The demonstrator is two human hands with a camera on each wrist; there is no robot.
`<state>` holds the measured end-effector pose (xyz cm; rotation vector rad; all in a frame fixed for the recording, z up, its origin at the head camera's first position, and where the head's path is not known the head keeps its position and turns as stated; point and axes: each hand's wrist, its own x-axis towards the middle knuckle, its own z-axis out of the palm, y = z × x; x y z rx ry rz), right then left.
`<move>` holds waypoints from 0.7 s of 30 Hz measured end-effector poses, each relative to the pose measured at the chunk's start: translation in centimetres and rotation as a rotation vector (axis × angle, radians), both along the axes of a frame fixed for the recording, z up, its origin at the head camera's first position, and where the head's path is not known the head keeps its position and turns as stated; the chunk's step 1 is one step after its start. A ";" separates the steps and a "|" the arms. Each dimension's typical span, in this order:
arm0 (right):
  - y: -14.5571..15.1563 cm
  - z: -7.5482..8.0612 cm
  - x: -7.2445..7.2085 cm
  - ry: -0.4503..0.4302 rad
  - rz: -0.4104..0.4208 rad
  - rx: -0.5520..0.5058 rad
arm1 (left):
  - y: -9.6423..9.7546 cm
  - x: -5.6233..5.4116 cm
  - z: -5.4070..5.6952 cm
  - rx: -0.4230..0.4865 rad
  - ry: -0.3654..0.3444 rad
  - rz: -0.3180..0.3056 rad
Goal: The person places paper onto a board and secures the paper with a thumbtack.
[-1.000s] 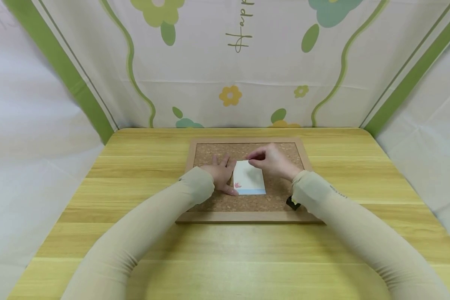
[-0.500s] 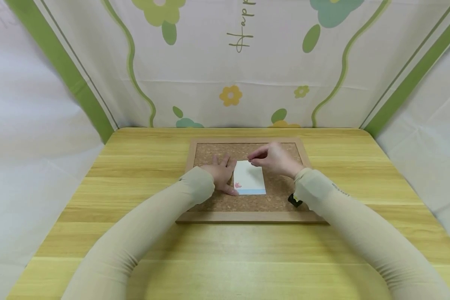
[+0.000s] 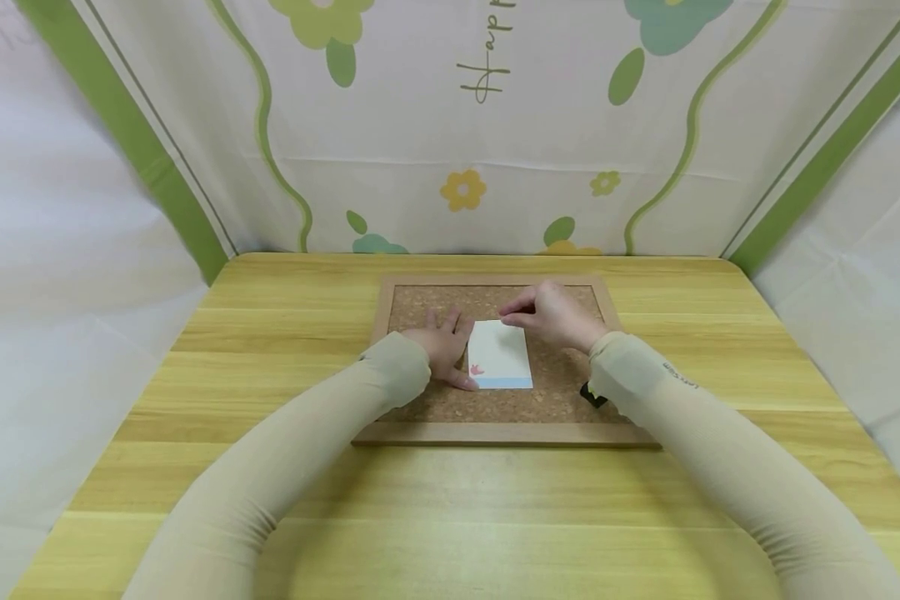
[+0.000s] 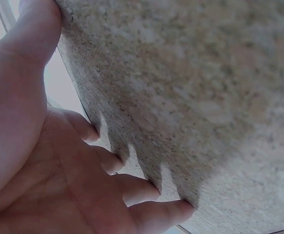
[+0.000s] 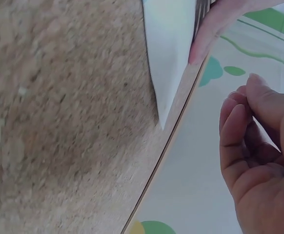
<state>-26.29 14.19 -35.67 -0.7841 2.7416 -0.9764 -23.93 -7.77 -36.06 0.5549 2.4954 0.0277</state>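
A white note sheet (image 3: 498, 353) with a pink figure and a blue bottom strip lies on a wood-framed corkboard (image 3: 427, 408). My left hand (image 3: 441, 346) rests with spread fingers along its left edge, the thumb at its lower-left corner. In the left wrist view, the fingertips (image 4: 186, 207) press on the cork. My right hand (image 3: 555, 318) is at the sheet's top edge, thumb and fingers brought together in a pinch. A tiny reddish spot shows at these fingertips in the head view; the right wrist view of the hand (image 5: 264, 161) cannot tell me what it is.
The board lies on a wooden table (image 3: 450, 500), towards the back. Behind stands a white cloth wall (image 3: 390, 125) with printed flowers, and further white cloth (image 3: 82, 292) closes the sides. A small black piece (image 3: 592, 395) shows under the right cuff (image 3: 617, 375).
My right hand has shifted slightly to the right along the sheet's top edge, and the black piece at its cuff moved with it. The left hand and sheet stay put.
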 end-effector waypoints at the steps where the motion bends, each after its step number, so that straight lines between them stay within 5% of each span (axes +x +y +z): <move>1: 0.0 -0.1 -0.1 0.003 0.003 0.004 | 0.0 0.0 0.0 0.001 0.001 0.001; 11: 0.2 -0.6 -1.0 -0.056 -0.040 0.048 | 0.1 -0.1 0.0 -0.014 -0.003 -0.005; 21: -0.3 -0.7 -2.0 -0.138 -0.065 -0.053 | -0.1 0.3 0.3 -0.003 0.012 -0.011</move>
